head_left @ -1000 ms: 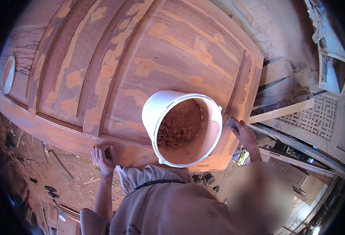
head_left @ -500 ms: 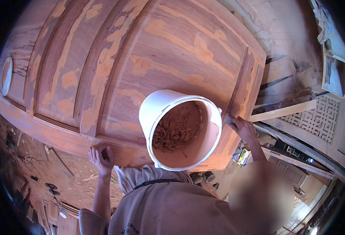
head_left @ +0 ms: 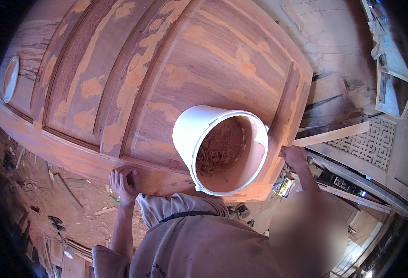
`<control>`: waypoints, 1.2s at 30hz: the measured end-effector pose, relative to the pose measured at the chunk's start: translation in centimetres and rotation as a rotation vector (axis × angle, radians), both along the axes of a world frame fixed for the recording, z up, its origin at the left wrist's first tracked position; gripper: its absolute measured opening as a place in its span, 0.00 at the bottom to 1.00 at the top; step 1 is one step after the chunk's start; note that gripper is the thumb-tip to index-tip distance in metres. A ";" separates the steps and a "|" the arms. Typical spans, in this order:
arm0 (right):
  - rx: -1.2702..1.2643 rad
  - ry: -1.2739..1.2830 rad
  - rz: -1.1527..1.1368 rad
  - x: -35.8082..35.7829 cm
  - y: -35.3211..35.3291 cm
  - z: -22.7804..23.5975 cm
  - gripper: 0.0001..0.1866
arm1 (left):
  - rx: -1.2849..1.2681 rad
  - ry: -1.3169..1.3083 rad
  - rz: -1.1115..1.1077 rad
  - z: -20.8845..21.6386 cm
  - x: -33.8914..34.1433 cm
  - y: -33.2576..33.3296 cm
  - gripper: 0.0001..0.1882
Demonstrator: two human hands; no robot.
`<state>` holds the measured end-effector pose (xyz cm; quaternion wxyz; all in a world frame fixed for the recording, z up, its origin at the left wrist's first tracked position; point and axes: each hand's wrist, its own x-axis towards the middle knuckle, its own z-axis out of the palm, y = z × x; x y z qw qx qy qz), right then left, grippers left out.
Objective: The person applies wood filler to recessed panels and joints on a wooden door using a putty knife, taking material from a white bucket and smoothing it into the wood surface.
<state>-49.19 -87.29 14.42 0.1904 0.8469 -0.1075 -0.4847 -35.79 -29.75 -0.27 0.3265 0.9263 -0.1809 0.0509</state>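
A wooden panelled door (head_left: pixel 167 123) with orange filler patches lies flat before me. At its near edge my left hand (head_left: pixel 124 184) has its fingers curled; a dark spot shows between fingers and thumb, and I cannot make out what it is. My right hand (head_left: pixel 297 159) is closed on a small grey pad (head_left: pixel 282 151), at the right end rail of the door. Between my hands, a white bucket (head_left: pixel 185 132) stands out large in the view, its mouth facing me. Reddish-brown shavings or dust (head_left: pixel 220 148) lie inside it.
A white round lid (head_left: pixel 11 79) with orange paste lies at the door's far left. To the right are a pale wooden strip (head_left: pixel 333 134) and a lattice panel (head_left: pixel 368 141). Wood scraps (head_left: pixel 68 191) and sawdust cover the floor at left.
My right hand has moved a little right and toward me along the door's end rail with the grey pad. My left hand stays at the near edge. The view has shifted slightly.
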 end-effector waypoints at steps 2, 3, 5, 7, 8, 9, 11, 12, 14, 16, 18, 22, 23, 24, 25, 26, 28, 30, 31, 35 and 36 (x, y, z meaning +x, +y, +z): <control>0.044 -0.111 -0.270 1.4 1.5 3.0 0.24 | -0.015 -0.017 0.016 -0.2 -0.2 -0.2 0.06; 0.100 -0.252 -0.213 0.9 1.3 3.2 0.20 | -0.014 -0.015 0.023 -0.3 -0.2 -0.2 0.06; 0.129 -0.320 -0.199 0.7 1.5 2.4 0.20 | -0.015 -0.013 0.010 -0.4 -0.1 -0.1 0.06; 0.191 -0.422 -0.152 1.9 2.4 2.0 0.17 | -0.002 -0.062 0.012 -0.3 0.0 -0.1 0.06; 0.191 -0.427 -0.157 1.9 2.0 1.4 0.17 | -0.002 -0.066 0.007 -0.3 0.1 -0.1 0.06; 0.224 -0.457 -0.343 1.6 1.3 0.5 0.16 | 0.002 -0.052 0.008 -0.3 0.0 -0.1 0.06; 0.299 -0.440 -0.920 3.7 2.1 0.9 0.12 | 0.013 -0.042 0.018 -0.2 0.0 -0.1 0.06; 0.304 -0.441 -0.918 3.3 1.4 0.4 0.12 | 0.019 -0.024 0.024 -0.1 0.0 -0.2 0.06; 0.199 -0.352 -0.779 1.9 -0.1 -0.6 0.11 | 0.022 -0.003 0.029 0.0 0.1 -0.4 0.06; 0.204 -0.381 -0.671 2.1 0.3 -0.8 0.11 | -0.004 -0.030 0.025 0.1 0.1 -0.5 0.06; 0.207 -0.407 -0.564 2.9 0.8 -0.5 0.10 | -0.004 -0.029 0.021 -0.2 0.0 -0.3 0.06; 0.247 -0.341 -0.411 4.1 -0.6 -0.6 0.13 | 0.000 -0.025 0.025 0.0 0.0 -0.4 0.06; 0.314 -0.323 -0.397 4.1 -1.4 -0.7 0.14 | 0.002 -0.025 0.027 0.0 0.0 -0.3 0.06; 0.316 -0.322 -0.395 4.0 -2.0 -0.9 0.14 | -0.002 -0.017 0.031 -0.2 -0.1 -0.3 0.06; 0.368 -0.333 -0.376 4.1 -2.3 -1.0 0.14 | -0.007 -0.009 0.034 -0.2 -0.1 -0.3 0.06; 0.420 -0.343 -0.358 4.2 -2.5 -1.1 0.14 | -0.007 -0.008 0.034 -0.2 -0.1 -0.3 0.06; 0.395 -0.334 -0.361 4.7 -2.6 -1.3 0.14 | -0.005 -0.013 0.025 -0.1 0.0 -0.3 0.06; 0.370 -0.326 -0.366 5.1 -2.2 -1.2 0.13 | 0.004 -0.012 0.025 0.1 0.0 -0.4 0.06; 0.338 -0.319 -0.378 5.3 -2.0 -1.0 0.13 | 0.013 -0.011 0.027 0.2 0.1 -0.5 0.06; 0.364 -0.357 -0.357 5.2 -2.2 -1.0 0.13 | -0.009 0.003 0.027 0.3 0.2 -0.5 0.06; 0.364 -0.358 -0.358 5.2 -2.2 -1.0 0.13 | -0.003 -0.020 0.023 0.1 0.1 -0.5 0.06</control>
